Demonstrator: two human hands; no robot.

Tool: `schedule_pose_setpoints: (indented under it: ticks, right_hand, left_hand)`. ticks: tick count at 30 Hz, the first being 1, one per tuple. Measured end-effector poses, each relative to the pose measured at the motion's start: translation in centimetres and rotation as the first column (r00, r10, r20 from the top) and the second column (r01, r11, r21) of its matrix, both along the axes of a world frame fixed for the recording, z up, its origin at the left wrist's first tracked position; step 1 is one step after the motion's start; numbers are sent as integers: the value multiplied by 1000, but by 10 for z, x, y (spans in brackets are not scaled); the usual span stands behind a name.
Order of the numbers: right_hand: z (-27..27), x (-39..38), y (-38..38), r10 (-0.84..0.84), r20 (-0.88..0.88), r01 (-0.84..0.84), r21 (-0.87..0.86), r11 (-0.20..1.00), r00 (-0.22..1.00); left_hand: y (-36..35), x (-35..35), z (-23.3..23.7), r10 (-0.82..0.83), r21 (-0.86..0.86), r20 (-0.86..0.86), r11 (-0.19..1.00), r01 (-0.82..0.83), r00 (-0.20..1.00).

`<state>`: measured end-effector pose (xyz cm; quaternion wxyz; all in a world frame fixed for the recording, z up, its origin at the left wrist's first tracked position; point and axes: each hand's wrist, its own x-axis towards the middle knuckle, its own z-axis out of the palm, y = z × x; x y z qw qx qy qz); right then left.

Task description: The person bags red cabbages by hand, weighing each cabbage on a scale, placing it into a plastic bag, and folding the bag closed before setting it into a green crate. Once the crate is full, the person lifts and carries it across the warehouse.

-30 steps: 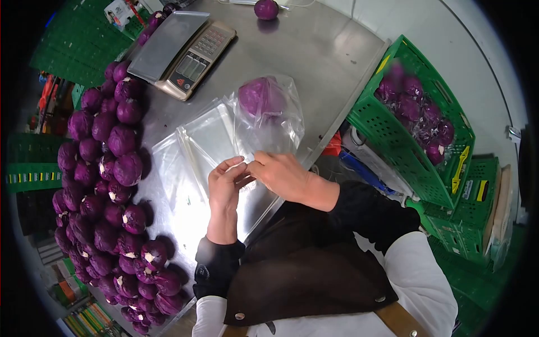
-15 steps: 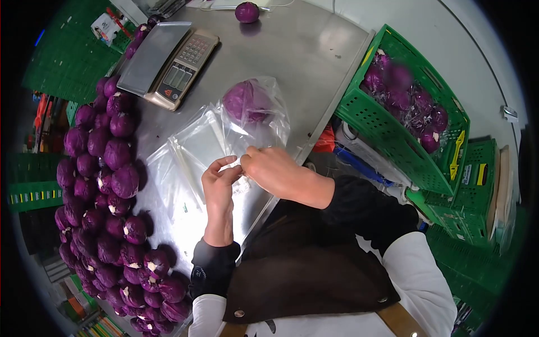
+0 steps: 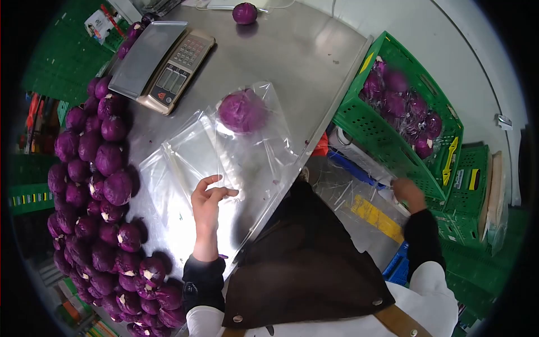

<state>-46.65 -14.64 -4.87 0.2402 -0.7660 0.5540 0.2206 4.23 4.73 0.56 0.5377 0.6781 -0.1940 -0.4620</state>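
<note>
A red cabbage (image 3: 242, 111) lies on the steel table with a clear plastic bag (image 3: 261, 151) around it, the bag's mouth towards me. My left hand (image 3: 208, 201) is above the near edge of flat clear bags (image 3: 185, 154), thumb and forefinger apart, nothing between them. Far to the right, beyond the table edge, my right hand (image 3: 409, 194) is beside the lower side of a green crate (image 3: 387, 143). Its fingers are smeared by motion, so whether they hold anything I cannot tell.
Many loose red cabbages (image 3: 106, 160) are piled along the table's left side. A scale (image 3: 174, 70) stands at the back left, and a single cabbage (image 3: 245, 13) lies at the far edge. Wrapped cabbages (image 3: 412, 109) fill part of the green crate. A yellow floor strip (image 3: 377, 219) shows below.
My right hand has left the bag's mouth and swung far right to beside the crate. My left hand has drawn slightly back and its pinch has opened. The bag now lies flatter.
</note>
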Motion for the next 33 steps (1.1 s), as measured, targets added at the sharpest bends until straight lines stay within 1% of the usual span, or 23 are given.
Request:
schedule_pose_setpoints:
  ticks: [1,2,3,4,5,7,8,9,10,11,12,13,15,18,19,21,23,25,28,30,31,32,33]
  right_hand:
    - [-75,-37,12,359,-354,-443,-193,875,864]
    - [18,69,7,-40,259,13,104,994,965]
    - [1,98,10,-441,685,316,310,897,580]
    - [26,148,9,64,659,140,-252,958,749]
    - [48,197,9,166,720,95,-307,947,674]
    - [24,248,6,373,716,-1,-461,888,590]
    - [17,267,6,501,693,-71,-549,833,518]
    - [13,283,6,618,656,-133,-632,763,433]
    - [12,295,6,616,661,-132,-629,766,428]
    - [12,306,6,672,665,-182,-654,735,327]
    - [12,312,4,718,660,-231,-680,696,221]
    - [15,317,1,721,657,-240,-680,693,220]
    - [19,329,-3,900,433,-340,-841,421,43]
    - [17,325,-10,879,475,-379,-805,457,50]
    - [14,322,-9,878,476,-384,-802,458,53]
    - [9,319,-5,934,348,-418,-839,348,80]
    - [13,325,3,924,376,-399,-838,372,71]
    - [14,329,4,911,407,-377,-835,400,66]
    - [17,328,-3,894,449,-349,-838,419,-6]
    - [27,320,-9,834,551,-331,-792,513,-26]
    - [29,312,-12,834,551,-332,-792,513,-27]
    - [31,302,-14,766,643,-336,-723,604,-9]
    - [34,295,-17,688,725,-336,-646,685,8]
  left_hand:
    - [3,2,2,-18,8,-1,1000,18,1000]
    - [3,2,4,-4,-26,-32,1000,4,999]
    - [4,1,5,23,-55,-65,998,-27,998]
    - [8,4,1,9,-111,-95,994,-19,995]
    - [14,9,-5,-1,-101,-87,995,-8,996]
    - [26,16,-26,37,-141,-48,989,-43,998]
    - [29,18,-48,29,-128,324,992,14,946]
    - [32,20,-63,16,-93,651,994,59,759]
    - [25,17,-61,-41,-82,731,986,147,682]
    - [18,16,-63,-62,-104,716,976,193,695]
    - [13,13,-68,-63,-95,766,973,210,640]
    - [8,11,-76,-60,-89,810,971,223,584]
    - [6,13,-90,-57,-90,817,970,225,573]
    - [-1,9,-86,-18,-142,675,978,153,738]
    - [-2,6,-88,-19,-141,671,978,152,742]
    - [-3,3,-89,124,-270,701,958,100,702]
    - [-1,2,-89,128,-247,688,967,64,714]
    - [2,3,-92,104,-188,846,976,110,523]
    - [-7,-1,-90,139,-246,852,957,151,504]
    - [-21,-6,-83,159,-267,859,950,161,486]
    - [-27,-7,-77,177,-287,865,942,173,470]
    - [-30,-6,-69,207,-325,858,928,185,470]
    - [-24,-6,-70,228,-355,765,930,99,602]
